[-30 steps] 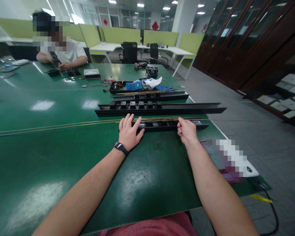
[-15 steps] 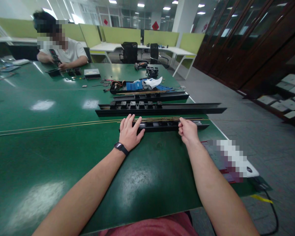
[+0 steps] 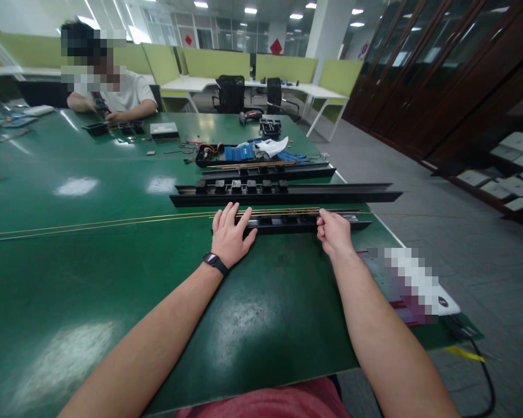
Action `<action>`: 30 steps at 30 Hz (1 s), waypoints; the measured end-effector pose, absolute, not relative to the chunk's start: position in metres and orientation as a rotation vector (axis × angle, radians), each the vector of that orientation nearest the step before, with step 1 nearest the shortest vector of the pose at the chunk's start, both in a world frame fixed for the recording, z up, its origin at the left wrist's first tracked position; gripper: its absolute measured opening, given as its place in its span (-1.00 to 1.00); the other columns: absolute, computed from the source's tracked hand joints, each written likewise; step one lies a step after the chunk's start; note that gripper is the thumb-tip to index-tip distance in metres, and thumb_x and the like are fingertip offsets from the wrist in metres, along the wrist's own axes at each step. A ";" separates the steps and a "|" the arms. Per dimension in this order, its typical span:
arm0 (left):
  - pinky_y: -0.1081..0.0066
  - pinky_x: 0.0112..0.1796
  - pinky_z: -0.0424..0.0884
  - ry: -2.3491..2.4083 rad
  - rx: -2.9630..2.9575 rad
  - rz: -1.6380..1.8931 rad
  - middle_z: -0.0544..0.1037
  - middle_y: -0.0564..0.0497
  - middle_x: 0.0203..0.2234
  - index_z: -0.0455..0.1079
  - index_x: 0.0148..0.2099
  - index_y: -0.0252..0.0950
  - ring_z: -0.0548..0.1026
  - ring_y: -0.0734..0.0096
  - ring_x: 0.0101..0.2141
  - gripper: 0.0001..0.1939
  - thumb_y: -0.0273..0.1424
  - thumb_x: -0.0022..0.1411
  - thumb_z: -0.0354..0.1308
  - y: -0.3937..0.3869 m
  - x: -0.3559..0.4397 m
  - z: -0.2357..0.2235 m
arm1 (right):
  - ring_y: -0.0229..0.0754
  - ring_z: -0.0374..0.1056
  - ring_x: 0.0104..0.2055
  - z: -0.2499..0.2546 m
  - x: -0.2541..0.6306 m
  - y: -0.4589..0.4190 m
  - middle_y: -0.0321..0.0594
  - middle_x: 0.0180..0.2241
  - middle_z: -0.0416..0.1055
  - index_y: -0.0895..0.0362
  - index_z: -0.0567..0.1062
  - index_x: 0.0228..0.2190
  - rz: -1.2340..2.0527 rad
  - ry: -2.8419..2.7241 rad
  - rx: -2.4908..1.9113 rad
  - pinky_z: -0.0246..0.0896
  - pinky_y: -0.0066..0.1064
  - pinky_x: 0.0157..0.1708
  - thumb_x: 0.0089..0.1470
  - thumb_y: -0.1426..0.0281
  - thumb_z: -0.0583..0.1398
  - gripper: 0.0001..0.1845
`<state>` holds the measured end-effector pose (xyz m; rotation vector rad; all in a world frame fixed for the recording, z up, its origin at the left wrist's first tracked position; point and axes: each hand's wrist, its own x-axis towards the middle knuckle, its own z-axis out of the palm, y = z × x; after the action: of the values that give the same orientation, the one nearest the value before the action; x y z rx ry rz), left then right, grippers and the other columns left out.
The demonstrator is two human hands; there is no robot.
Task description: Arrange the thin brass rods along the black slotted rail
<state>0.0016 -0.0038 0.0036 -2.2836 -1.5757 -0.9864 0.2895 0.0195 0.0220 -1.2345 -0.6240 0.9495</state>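
Observation:
My left hand point(image 3: 230, 235) lies with fingers spread over the left end of the nearest black rail point(image 3: 283, 228), touching it. Thin brass-coloured rods point(image 3: 157, 217) run along the top of this rail and far out to the left over the green table. My right hand point(image 3: 333, 231) is closed in a pinch near the rail's right end, at the rods; it appears to grip one, though the fingertips hide the exact hold. Dark blocks sit inside the rail between my hands. Just behind lies a longer black rail point(image 3: 331, 193) with several square blocks on it.
Farther back are a third black rail point(image 3: 296, 172), a black tray point(image 3: 207, 161) of blue packets and wires, and a power drill point(image 3: 248, 117). A white-edged flat item point(image 3: 447, 302) lies by the right table edge. Across the table, a person point(image 3: 131, 96) handles a dark tool.
Both hands keep almost the same place and pose, with the rods and rails where they were. Only a very slight shift of the view shows.

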 end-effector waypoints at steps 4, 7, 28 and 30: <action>-0.06 0.36 -0.03 -1.577 -2.275 -0.986 0.25 -0.21 0.36 0.31 0.36 -0.15 0.10 -0.05 0.40 -0.42 -0.15 0.35 0.15 -0.004 0.002 0.003 | -0.45 0.07 -0.77 0.022 0.289 0.019 -0.37 -0.63 0.33 0.13 0.35 -0.53 0.946 -0.623 -1.237 -0.19 -0.64 -0.87 0.06 0.30 0.39 -0.66; -0.07 0.36 -0.02 -1.577 -2.269 -0.983 0.25 -0.21 0.36 0.31 0.36 -0.14 0.10 -0.05 0.40 -0.43 -0.14 0.36 0.14 -0.004 0.002 0.003 | -0.45 0.08 -0.77 0.023 0.289 0.019 -0.37 -0.62 0.33 0.14 0.36 -0.52 0.948 -0.628 -1.233 -0.20 -0.64 -0.87 0.06 0.31 0.39 -0.66; -0.08 0.36 -0.04 -1.603 -2.261 -0.979 0.23 -0.23 0.37 0.32 0.35 -0.13 0.09 -0.07 0.41 -0.43 -0.12 0.35 0.15 -0.004 0.003 0.004 | -0.44 0.08 -0.77 0.022 0.290 0.018 -0.37 -0.62 0.34 0.14 0.36 -0.53 0.955 -0.632 -1.222 -0.20 -0.63 -0.87 0.10 0.35 0.35 -0.69; -0.10 0.35 -0.04 -1.601 -2.250 -0.967 0.24 -0.23 0.36 0.32 0.35 -0.12 0.10 -0.07 0.40 -0.43 -0.11 0.36 0.14 -0.005 0.003 0.004 | -0.44 0.08 -0.76 0.022 0.290 0.018 -0.36 -0.62 0.34 0.14 0.36 -0.53 0.954 -0.629 -1.226 -0.20 -0.64 -0.87 0.09 0.34 0.36 -0.68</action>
<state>0.0030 -0.0045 0.0043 -2.2500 -1.6009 -0.9667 0.2900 0.0183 0.0224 -1.2259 -0.6289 0.9543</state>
